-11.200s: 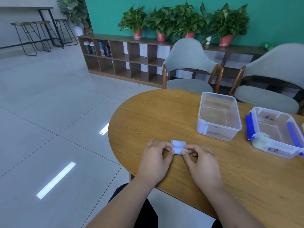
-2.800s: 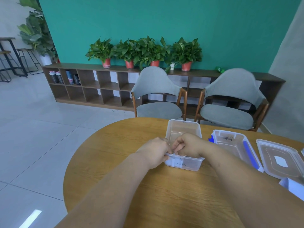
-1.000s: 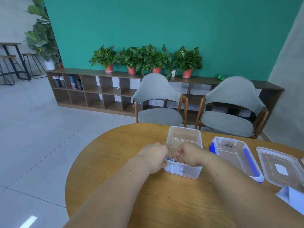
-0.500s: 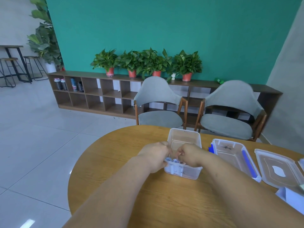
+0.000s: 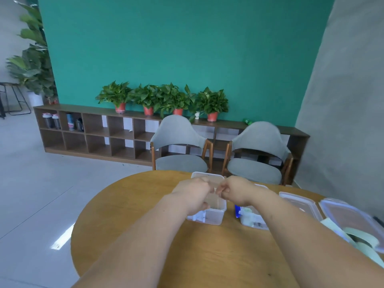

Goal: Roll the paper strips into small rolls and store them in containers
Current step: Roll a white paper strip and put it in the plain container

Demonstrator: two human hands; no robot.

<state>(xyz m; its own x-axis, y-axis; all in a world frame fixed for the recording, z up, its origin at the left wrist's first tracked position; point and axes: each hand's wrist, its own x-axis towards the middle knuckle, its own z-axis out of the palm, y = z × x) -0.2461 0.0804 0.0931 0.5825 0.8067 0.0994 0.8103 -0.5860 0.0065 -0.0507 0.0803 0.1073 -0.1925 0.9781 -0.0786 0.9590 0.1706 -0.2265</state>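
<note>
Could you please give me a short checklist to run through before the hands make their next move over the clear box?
1. Clear lidless plastic box stands upright on the round wooden table: ok.
2. Left hand and right hand are both above that box's opening: ok.
3. A paper roll is held in the curled fingers: cannot tell, the fists hide it.
4. Rolls lying inside the box: cannot tell, the hands cover most of it.
5. Second clear box with blue clips stands apart from the first: ok.
6. More pale paper lies at the table's right edge: ok.
</note>
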